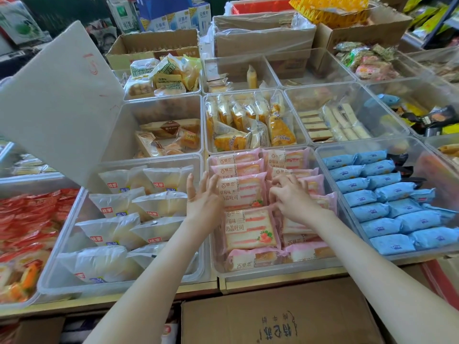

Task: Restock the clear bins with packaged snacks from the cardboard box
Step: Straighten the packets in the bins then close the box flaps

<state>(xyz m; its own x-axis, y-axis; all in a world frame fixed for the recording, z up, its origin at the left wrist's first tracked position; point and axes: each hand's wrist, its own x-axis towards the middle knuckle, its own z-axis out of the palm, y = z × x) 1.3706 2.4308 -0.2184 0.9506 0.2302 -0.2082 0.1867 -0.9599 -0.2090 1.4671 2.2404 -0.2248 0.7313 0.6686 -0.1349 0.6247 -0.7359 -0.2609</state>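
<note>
Pink toast packs (248, 227) beside my left hand (202, 198), fingers spread, and under my right hand (291, 198), fingers curled, pinch unclear. Light, squashy: I'd take sealed edges.

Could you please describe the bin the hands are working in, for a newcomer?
Start at the cardboard box at the front edge. The clear bin directly behind it, between white packs and blue packs, is it. Only it holds pink packs.

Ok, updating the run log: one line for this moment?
step: tidying pink packets in clear bin | left hand: open, beside them | right hand: on them, grip unclear
</note>
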